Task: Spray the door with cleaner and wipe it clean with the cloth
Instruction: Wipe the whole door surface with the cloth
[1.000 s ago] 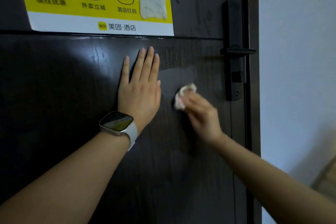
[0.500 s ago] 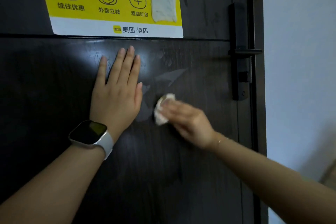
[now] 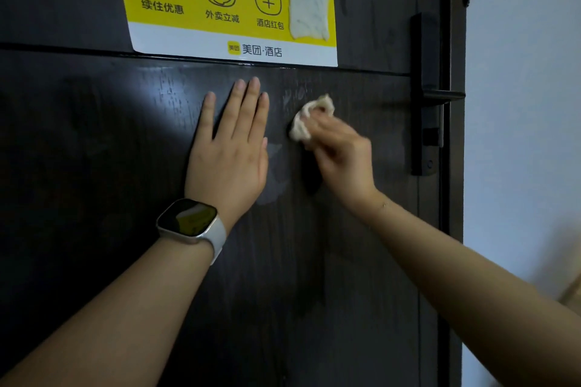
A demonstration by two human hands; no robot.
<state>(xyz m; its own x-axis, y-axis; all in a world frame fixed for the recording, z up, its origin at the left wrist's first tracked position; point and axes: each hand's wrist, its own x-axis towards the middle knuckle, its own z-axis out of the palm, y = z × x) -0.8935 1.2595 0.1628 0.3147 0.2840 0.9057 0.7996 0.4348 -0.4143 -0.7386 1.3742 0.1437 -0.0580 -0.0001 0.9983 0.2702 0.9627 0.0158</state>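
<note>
We see one crumpled off-white cloth (image 3: 309,118) pressed against the dark wood-grain door (image 3: 94,151), below the yellow-and-white sticker poster (image 3: 226,3) and toward its right corner. Our right hand (image 3: 341,155) grips the cloth with curled fingers. Our left hand (image 3: 231,148), wearing one pale-strapped smartwatch (image 3: 190,221), lies flat with straight fingers on the door just left of the cloth, under the poster.

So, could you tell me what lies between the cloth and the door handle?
In the head view, only bare dark door lies between the cloth, gripped by the right hand, and the handle.
</note>
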